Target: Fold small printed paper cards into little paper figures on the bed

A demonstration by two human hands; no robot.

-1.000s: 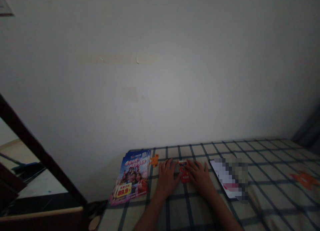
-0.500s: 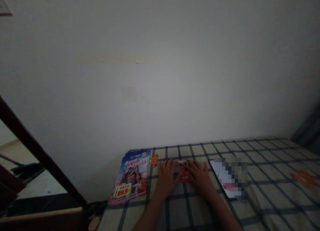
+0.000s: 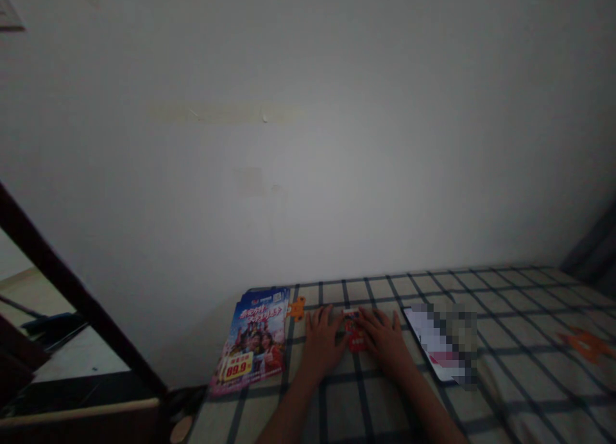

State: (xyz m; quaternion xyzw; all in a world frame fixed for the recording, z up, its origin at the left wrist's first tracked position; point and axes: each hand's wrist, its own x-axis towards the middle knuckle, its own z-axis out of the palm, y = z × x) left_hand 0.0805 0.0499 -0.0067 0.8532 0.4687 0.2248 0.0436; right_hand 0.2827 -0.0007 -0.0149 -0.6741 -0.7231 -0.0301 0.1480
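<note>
A small red packet (image 3: 356, 341) with print on it lies on the checked sheet between my two hands. On its left side my left hand (image 3: 323, 342) rests palm down, fingers spread, its thumb close to the packet's edge. My right hand (image 3: 381, 337) lies flat on the other side, fingers apart, with the thumb and index finger over the packet's right edge. Neither hand is wrapped round anything. Left of my left hand sits a pile of colourful flyers (image 3: 255, 341), the top one marked 89.9.
An orange cut-out shape (image 3: 297, 308) touches the flyers' right edge. To the right lies a phone-like flat thing (image 3: 428, 341), partly pixelated. Farther right is another orange shape (image 3: 584, 343) on the checked sheet (image 3: 520, 309). Behind rises a pale wall (image 3: 366, 174); a dark slanted bar (image 3: 81, 287) stands left.
</note>
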